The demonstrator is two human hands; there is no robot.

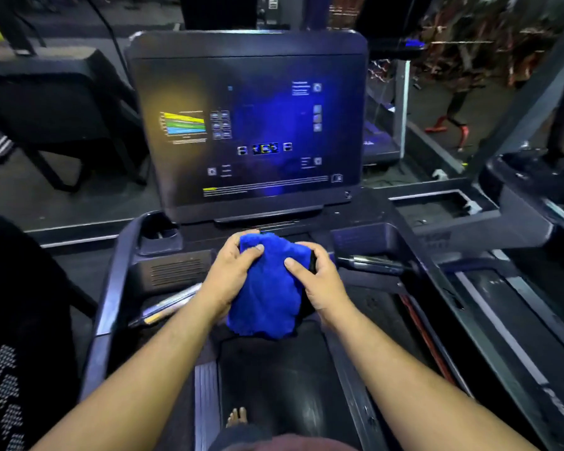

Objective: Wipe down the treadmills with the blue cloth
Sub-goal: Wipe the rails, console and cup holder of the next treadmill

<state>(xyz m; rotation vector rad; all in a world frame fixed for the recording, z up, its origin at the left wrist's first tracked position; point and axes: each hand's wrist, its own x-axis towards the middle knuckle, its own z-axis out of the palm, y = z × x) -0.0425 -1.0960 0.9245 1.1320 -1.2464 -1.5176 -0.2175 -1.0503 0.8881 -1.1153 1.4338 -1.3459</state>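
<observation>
Black plastic and dark glass fill most of the view: the treadmill (365,249) takes up the middle of the frame, its console screen (248,125) standing tilted in the upper centre with coloured charts and small icons lit on it. Below it the console deck runs across the centre, with a cup well (158,237) at its left end and a deeper tray (365,244) at its right. The running belt (274,369) drops away toward the bottom edge, where bare toes (236,416) show. A second treadmill's frame (528,196) crowds the right side.

The blue cloth (266,288) sits bunched in the centre, just beneath the screen's lower lip, over the middle of the deck. The left hand (232,271) grips its left side, fingers curled over the top fold and thumb pressed onto the face. The right hand (319,275) grips the right side, thumb laid across the cloth, fingers wrapped behind it.

I'd say the cloth is being folded or wadded for wiping. It would do well flattened into a broad pad, then drawn in overlapping passes. There is open room up the screen; the side rails (111,288), cup well and tray walls hem in sideways strokes.
</observation>
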